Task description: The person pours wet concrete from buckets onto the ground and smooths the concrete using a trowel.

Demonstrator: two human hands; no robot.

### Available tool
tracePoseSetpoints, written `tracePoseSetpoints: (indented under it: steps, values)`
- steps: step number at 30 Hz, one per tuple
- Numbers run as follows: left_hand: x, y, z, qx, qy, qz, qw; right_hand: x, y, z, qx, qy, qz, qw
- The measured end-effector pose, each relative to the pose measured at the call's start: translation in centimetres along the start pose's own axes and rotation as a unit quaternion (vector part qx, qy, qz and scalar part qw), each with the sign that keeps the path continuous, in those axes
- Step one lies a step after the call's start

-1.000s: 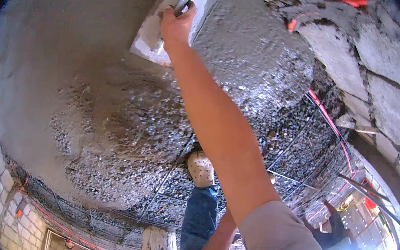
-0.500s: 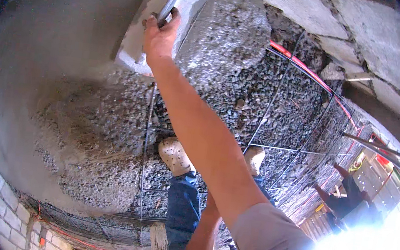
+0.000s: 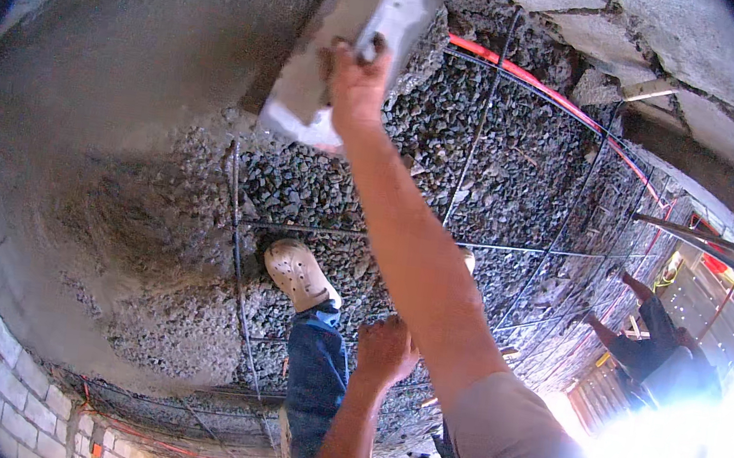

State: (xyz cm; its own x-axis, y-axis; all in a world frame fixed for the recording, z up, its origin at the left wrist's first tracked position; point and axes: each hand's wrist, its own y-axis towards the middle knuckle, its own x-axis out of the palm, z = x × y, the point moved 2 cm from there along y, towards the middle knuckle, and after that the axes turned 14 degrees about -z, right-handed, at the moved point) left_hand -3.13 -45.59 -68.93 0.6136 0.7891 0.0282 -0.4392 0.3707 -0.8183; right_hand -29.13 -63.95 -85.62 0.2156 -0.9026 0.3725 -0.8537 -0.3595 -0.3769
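At the far middle of the scene, the right hand (image 3: 357,92) is clamping the handle (image 3: 385,21) of a float (image 3: 340,27), its thumb and fingers wrapping round the bar and leaving little gap. The float is lying aslant over the edge where smooth grey concrete (image 3: 132,67) on the left is giving way to bare gravel (image 3: 521,147) on the right; whether its whole underside is touching, I cannot tell. Nearer, the left hand (image 3: 386,349) is hanging apart from the right hand and from the float, just beside the right forearm (image 3: 418,253). Its fingers are curling inward, but the palm is hiding, so I cannot tell how tightly it is closing or whether it is holding anything. A grey sleeve (image 3: 515,436) is covering the upper right arm. Left of the left hand, a pale clog (image 3: 299,273) with holes is standing on the gravel below a blue trouser leg (image 3: 313,386). Thin steel bars (image 3: 554,251) are crossing the gravel, and a red pipe (image 3: 529,77) is running along its far right side. Block walls are bounding the work, one at the near left (image 3: 15,379) and one at the far right (image 3: 686,48). Well off to the right, another person (image 3: 666,349) is showing partly, glare washing over the near side.
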Motion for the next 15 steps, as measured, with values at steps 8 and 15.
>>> tracePoseSetpoints:
  steps: [8, 15]
  values:
    - [0.4, -0.2, 1.5, 0.004, 0.009, 0.091, 0.996, -12.6, -4.0, -16.0, 0.102, -0.297, -0.041, 0.948]
    - [0.6, 0.9, 2.0, -0.011, -0.012, 0.065, 0.998, -17.7, -3.3, -22.9, 0.3, -0.447, -0.252, 0.804]
